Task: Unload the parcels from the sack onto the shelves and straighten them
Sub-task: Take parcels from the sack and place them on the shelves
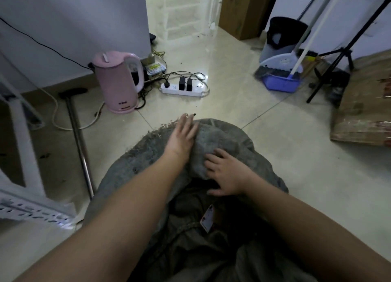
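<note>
Below my 2 forearms, a coarse grey woven sack (228, 142) slumps on the glossy tiled floor (296, 154), its dark mouth showing a pale labelled parcel (209, 218). My right hand (224, 173) lies spread on the folded rim, fingers loose, gripping nothing. My left hand (182, 138) presses flat and open on the frayed far edge. Beyond stand a rounded pink kettle (118, 80) and a white power strip (182, 89).

Both bare forearms reach forward. The left hand (183, 133) lies flat, fingers extended; the right hand (225, 172) rests palm-down, fingers spread, seemingly gripping nothing.
</note>
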A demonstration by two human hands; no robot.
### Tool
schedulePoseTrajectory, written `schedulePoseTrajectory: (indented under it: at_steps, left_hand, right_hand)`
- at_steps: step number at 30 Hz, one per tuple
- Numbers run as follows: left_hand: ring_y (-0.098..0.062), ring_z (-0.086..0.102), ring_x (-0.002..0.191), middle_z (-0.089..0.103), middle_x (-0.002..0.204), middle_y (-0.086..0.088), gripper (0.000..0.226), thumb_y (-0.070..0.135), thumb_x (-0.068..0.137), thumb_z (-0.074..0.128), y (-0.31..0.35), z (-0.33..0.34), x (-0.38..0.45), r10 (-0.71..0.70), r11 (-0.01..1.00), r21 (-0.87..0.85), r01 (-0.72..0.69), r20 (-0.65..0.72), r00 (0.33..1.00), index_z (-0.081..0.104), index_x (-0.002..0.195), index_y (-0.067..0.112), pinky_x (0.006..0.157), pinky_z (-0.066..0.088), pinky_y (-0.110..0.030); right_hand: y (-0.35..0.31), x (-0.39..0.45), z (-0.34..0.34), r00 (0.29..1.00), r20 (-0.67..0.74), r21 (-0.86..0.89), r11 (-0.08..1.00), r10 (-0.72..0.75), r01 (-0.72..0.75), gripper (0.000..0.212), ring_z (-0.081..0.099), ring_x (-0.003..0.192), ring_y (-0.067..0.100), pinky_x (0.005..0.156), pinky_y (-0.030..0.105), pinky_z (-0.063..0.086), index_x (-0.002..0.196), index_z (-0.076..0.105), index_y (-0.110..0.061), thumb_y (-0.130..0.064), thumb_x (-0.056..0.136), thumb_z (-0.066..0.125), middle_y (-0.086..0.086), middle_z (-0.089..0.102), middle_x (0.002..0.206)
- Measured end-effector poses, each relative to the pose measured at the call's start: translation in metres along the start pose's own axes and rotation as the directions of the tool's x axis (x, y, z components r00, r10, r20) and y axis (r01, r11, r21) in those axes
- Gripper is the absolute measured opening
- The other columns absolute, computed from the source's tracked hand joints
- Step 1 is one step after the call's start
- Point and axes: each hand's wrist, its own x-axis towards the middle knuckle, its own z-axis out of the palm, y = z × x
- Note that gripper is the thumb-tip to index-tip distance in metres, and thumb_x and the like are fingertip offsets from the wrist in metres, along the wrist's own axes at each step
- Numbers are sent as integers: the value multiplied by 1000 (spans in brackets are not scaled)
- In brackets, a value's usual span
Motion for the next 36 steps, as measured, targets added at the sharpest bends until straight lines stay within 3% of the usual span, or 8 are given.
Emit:
schedulePoseTrajectory:
  at_steps: [4, 8, 12, 16, 21, 25, 32, 36]
  left_hand:
    - [-42, -14, 144, -16, 159, -11, 64, 47, 100, 25, 24, 10, -5, 73, 981, -176, -80, -47, 996, 2, 154, 21, 109, -17, -59]
    - [-44, -14, 143, -19, 157, -15, 64, 41, 101, 26, 30, 26, -9, 88, 986, -137, -97, -69, 994, -1, 153, 17, 110, -12, -60]
    - [-39, -5, 145, -1, 160, -15, 54, 28, 101, 29, 37, 29, -5, 360, 918, -73, -390, -260, 896, 17, 151, 12, 112, -10, -58]
    - [-31, -5, 147, 16, 159, -6, 44, 27, 102, 29, 62, 11, 11, 652, 758, 144, -637, -202, 730, 38, 143, 16, 105, -21, -53]
    - [-35, -10, 145, 0, 160, -11, 69, 50, 100, 19, 59, 16, 40, 303, 871, 380, -312, 85, 949, 2, 152, 9, 111, -10, -57]
    - [-37, -2, 146, -1, 159, -16, 74, 49, 98, 25, 12, 31, 46, -16, 899, 437, -21, 80, 997, -6, 151, 8, 116, -3, -54]
    - [-35, -12, 146, 0, 160, -9, 72, 52, 97, 20, -30, 19, 69, 14, 910, 411, -49, 88, 996, 0, 151, 8, 114, -11, -52]
    - [-35, -14, 145, 0, 161, -7, 70, 51, 97, 20, -27, 17, 78, 36, 904, 426, -35, 5, 999, -1, 151, 11, 107, -21, -57]
  right_hand:
    - [-18, 20, 33, 952, 137, -90, 960, 275, -264, 81, -6, 143, 49, 108, 72, -4, 153, 11, -27, -60, 89, 46, 14, 3, 161]
    - [-1, 25, 42, 885, 197, -145, 905, 422, -400, 70, 9, 142, 47, 104, 58, 28, 153, -7, -30, -46, 99, 34, 10, -9, 161]
    - [42, 20, 17, 943, -88, -209, 920, 320, -332, 40, 64, 101, 22, 58, 25, 50, 121, 62, -40, -29, 88, 42, 2, 59, 132]
    - [94, 14, -19, 909, -253, -255, 883, 332, -394, 20, 69, 83, 24, 54, 26, 52, 89, 76, -23, -25, 74, 64, 4, 71, 110]
    - [122, 13, -37, 871, -362, -309, 839, 332, -448, 56, 54, 121, 33, 85, 36, 48, 124, 61, -14, -19, 87, 20, 13, 47, 144]
    - [121, 16, -19, 910, -248, -363, 839, 332, -405, 46, 38, 130, 28, 95, 36, 38, 145, 36, -16, -21, 99, 32, 10, 20, 157]
    - [111, 31, -9, 809, -52, -268, 772, 585, -576, 79, 9, 146, 29, 113, 42, 17, 153, 13, -9, -50, 91, 42, 13, 3, 161]
    - [78, 58, -10, 957, -234, -158, 964, 173, -213, 67, 43, 132, 26, 104, 39, 35, 136, 49, -14, -48, 79, 42, 10, 49, 141]
